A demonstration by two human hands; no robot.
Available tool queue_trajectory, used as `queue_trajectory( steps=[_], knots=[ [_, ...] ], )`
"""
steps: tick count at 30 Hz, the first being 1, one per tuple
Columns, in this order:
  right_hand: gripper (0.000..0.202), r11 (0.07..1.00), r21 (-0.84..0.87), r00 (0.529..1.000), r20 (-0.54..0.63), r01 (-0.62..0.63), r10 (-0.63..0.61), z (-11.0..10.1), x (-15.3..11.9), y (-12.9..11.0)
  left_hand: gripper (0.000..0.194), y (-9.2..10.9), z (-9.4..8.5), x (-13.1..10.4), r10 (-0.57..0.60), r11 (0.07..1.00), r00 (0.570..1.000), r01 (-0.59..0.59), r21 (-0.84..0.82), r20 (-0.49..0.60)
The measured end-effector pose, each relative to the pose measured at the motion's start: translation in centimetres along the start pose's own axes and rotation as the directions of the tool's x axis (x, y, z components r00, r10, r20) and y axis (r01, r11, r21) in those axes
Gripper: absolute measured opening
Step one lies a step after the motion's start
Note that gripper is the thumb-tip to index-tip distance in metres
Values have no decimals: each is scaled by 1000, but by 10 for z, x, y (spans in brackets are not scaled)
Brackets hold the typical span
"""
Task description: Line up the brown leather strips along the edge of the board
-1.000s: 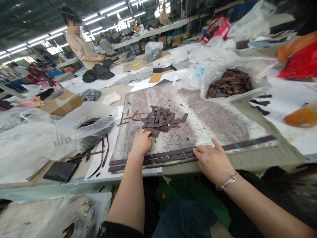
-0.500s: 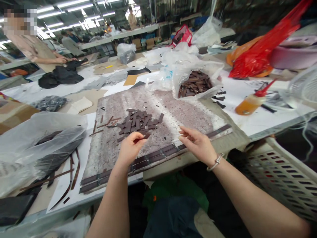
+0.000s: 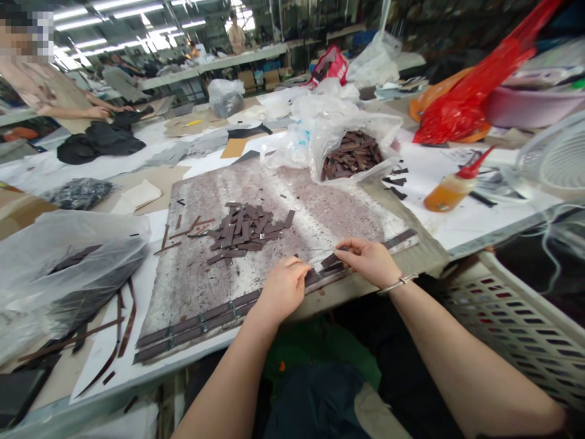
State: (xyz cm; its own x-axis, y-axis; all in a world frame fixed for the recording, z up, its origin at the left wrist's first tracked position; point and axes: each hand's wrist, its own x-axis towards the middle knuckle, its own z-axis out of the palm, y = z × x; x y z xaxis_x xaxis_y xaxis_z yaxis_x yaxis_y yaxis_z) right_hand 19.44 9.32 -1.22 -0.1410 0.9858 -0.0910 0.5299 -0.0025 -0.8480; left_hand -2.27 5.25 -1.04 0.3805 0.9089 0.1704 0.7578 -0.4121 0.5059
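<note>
A stained board (image 3: 320, 213) lies on the table, with two rows of dark brown strips (image 3: 201, 323) along its near edge. My left hand (image 3: 287, 286) is at these rows, fingers pressed together; what they pinch is hidden. Just to its right, my right hand (image 3: 365, 259) has its thumb and forefinger closed at a dark brown strip (image 3: 331, 261) by the edge. A heap of short brown pieces (image 3: 249, 228) sits on the board beyond my left hand. Thin brown slivers (image 3: 183, 231) lie left of the heap.
An open plastic bag of brown pieces (image 3: 351, 155) stands at the board's far side. To the right are a glue bottle (image 3: 450, 190), a red bag (image 3: 461, 103) and a crate (image 3: 521, 323). A clear bag (image 3: 82, 262) lies left. Another person (image 3: 55, 91) works at far left.
My left hand has moved right, from near the heap to the strip rows beside my right hand. My right hand's fingers have closed at a strip. The view has shifted slightly.
</note>
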Motion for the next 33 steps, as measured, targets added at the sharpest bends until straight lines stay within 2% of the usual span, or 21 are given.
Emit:
queue_trajectory(
  steps=[6, 11, 15, 20, 24, 28, 33],
  knots=[
    [18, 1000, -31, 999, 41, 4, -2, 9, 3, -3, 32, 9, 6, -5, -9, 990, 997, -3, 140, 81],
    [17, 994, -107, 998, 63, -18, 25, 14, 3, -5, 32, 10, 4, -3, -23, 988, 995, 9, 153, 93],
    [19, 980, -200, 1000, 27, -8, 14, 15, 3, -6, 32, 10, 2, -4, -35, 989, 994, 20, 145, 102],
    [16, 950, -307, 995, -51, 61, -81, 18, 3, -4, 38, 12, 3, -4, -38, 974, 990, 6, 226, 137],
    [15, 930, -346, 988, -43, 126, -149, 20, 1, -1, 40, 15, 7, -4, -35, 939, 985, -26, 344, 168],
    [18, 868, -466, 977, -30, 175, -213, 20, 0, 1, 38, 18, 10, -3, -49, 925, 986, -15, 379, 159],
    [28, 766, -584, 920, -81, 267, -382, 12, -8, 3, 37, 20, 13, -3, -62, 926, 990, 9, 377, 130]
  ],
)
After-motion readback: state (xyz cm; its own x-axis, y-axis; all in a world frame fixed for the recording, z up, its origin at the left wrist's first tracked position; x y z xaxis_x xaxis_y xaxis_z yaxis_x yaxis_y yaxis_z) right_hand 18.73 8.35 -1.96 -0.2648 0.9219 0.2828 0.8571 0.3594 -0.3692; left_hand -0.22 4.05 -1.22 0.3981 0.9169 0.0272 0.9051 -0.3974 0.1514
